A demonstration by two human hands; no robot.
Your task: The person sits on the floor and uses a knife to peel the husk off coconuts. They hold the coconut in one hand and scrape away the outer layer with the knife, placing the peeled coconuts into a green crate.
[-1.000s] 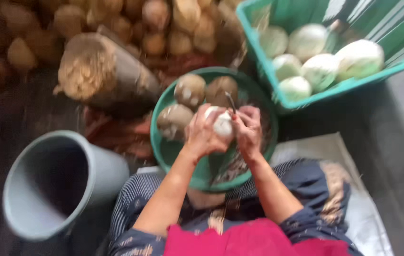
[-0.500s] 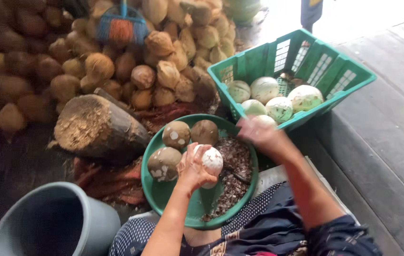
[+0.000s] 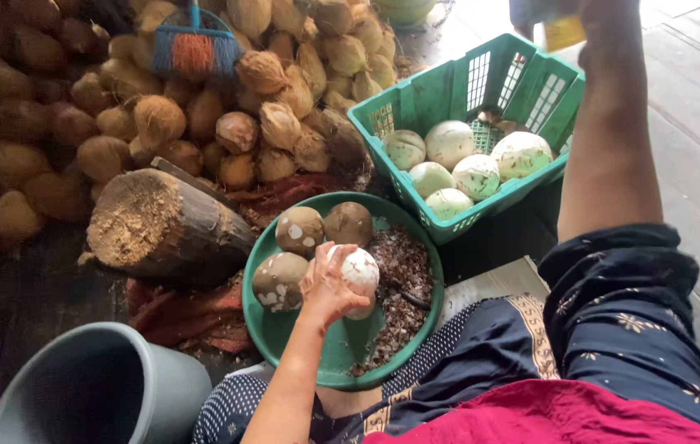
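Three brown coconuts (image 3: 300, 229) in bowl (image 3: 263, 325), six peeled in crate (image 3: 415, 107)

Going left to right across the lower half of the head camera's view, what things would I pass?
Grey bucket → wooden log → green basin → left hand holding a peeled white coconut → green crate of peeled coconuts.

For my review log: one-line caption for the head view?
Left hand holds peeled coconut over green basin; right arm raised.
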